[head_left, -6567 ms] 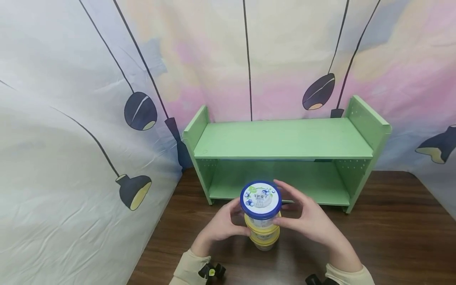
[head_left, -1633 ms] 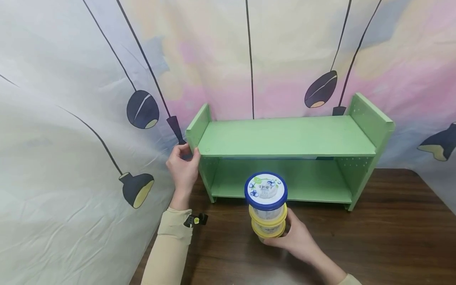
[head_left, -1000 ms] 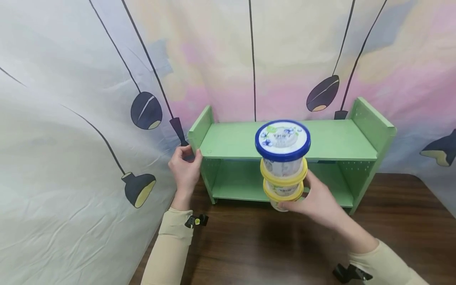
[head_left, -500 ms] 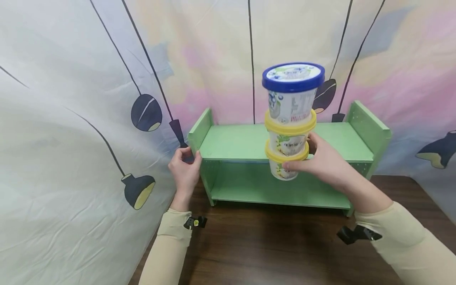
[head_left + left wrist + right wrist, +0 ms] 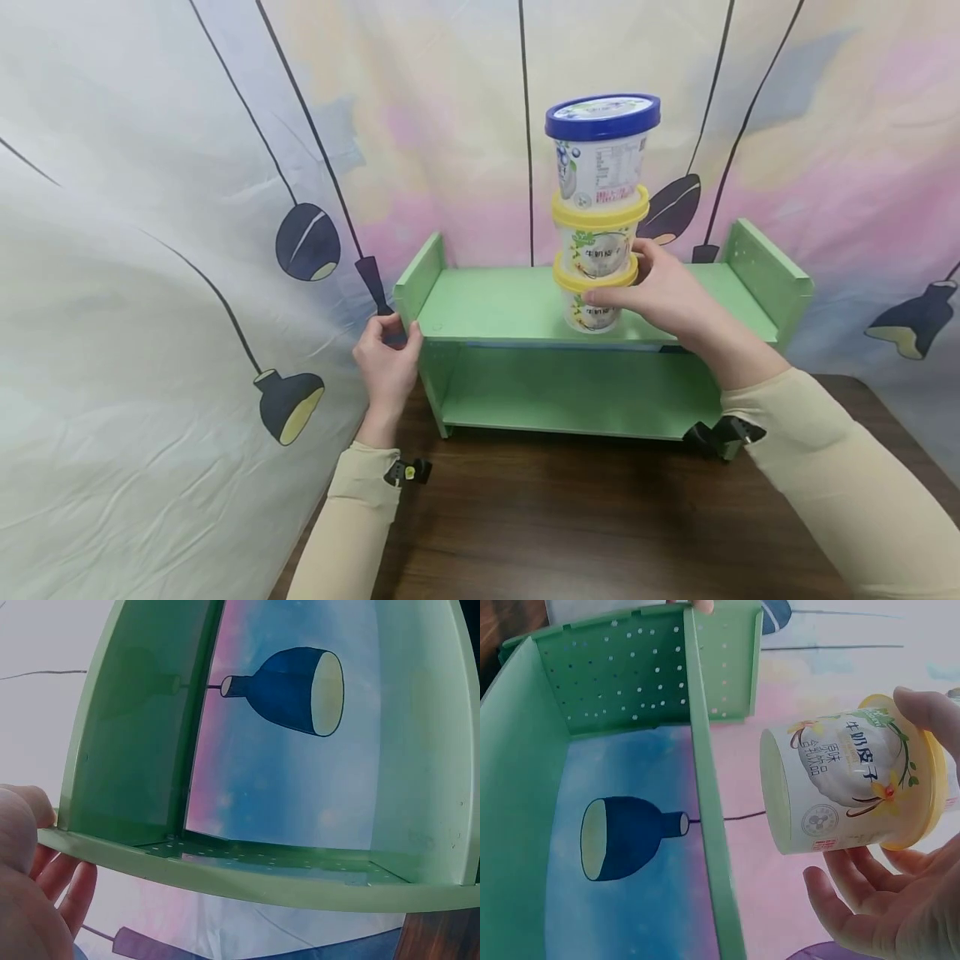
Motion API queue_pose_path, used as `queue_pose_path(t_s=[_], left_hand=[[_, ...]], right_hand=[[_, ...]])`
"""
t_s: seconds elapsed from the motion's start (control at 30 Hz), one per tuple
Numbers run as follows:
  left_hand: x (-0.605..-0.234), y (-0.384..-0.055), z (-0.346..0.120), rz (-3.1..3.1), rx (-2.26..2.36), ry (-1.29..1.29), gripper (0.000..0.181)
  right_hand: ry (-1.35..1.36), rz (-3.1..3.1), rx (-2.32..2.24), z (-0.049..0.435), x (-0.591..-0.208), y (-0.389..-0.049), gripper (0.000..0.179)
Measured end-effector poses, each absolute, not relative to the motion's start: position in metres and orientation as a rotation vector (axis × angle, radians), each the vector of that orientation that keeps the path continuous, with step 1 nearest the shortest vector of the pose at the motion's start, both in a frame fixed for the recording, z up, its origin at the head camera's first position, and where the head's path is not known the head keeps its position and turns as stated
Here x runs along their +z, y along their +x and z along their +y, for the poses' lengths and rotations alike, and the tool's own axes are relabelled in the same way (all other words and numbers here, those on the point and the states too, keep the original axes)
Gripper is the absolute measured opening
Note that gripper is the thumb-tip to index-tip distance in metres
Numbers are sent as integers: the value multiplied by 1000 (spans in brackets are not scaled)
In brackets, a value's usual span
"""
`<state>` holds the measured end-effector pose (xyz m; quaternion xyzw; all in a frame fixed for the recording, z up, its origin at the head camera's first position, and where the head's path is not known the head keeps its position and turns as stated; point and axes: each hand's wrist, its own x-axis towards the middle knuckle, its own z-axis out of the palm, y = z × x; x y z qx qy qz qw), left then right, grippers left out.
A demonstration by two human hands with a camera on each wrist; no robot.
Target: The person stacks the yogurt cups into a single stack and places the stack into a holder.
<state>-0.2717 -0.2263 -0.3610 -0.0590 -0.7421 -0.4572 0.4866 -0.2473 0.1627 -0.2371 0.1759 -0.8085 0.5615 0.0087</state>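
A stack of three lidded tubs is held up over the green two-tier shelf (image 5: pixel 487 300) in the head view. On top is a white tub with a blue lid (image 5: pixel 600 158); under it come a yellow-lidded middle tub (image 5: pixel 596 250) and a yellow-lidded bottom tub (image 5: pixel 588 317). My right hand (image 5: pixel 667 296) grips the bottom tub from the right, thumb across its front at the lid. In the right wrist view this tub (image 5: pixel 840 780) stands a little apart from the upper board's edge. My left hand (image 5: pixel 386 358) pinches the front edge of the shelf's left side panel (image 5: pixel 417 279).
The shelf stands on a dark brown wooden table (image 5: pixel 540 517), in front of a pastel cloth backdrop (image 5: pixel 465 125) printed with lamps. A raised right side panel (image 5: pixel 768 279) bounds the upper board. Perforations dot the shelf's side panels (image 5: pixel 630 667).
My right hand has lifted the stack from near the table to above the upper board, lastly moving it slightly farther in. My left hand left the tubs earlier and took hold of the shelf's side.
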Motion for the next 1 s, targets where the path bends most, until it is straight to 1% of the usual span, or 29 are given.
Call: queue_pose_path(t_s=[0.2,0.53,0.77,1.0], left_hand=[[-360,-271,-225,-1797,-1102,-148,18],[-360,-270,-226,-1816,-1082,-151,18],[-362,-270,-226,-1827,-1094,-156,17],[-360,-270,-227,-1808,-1093,-155,16]], right_hand=[[488,-2535,1773,160,-243,-260,99],[473,-2500,1825,148,-255,-275,96],[437,-2512,1821,147,-260,-281,99],[463,-2505,1805,144,-262,-287,96]])
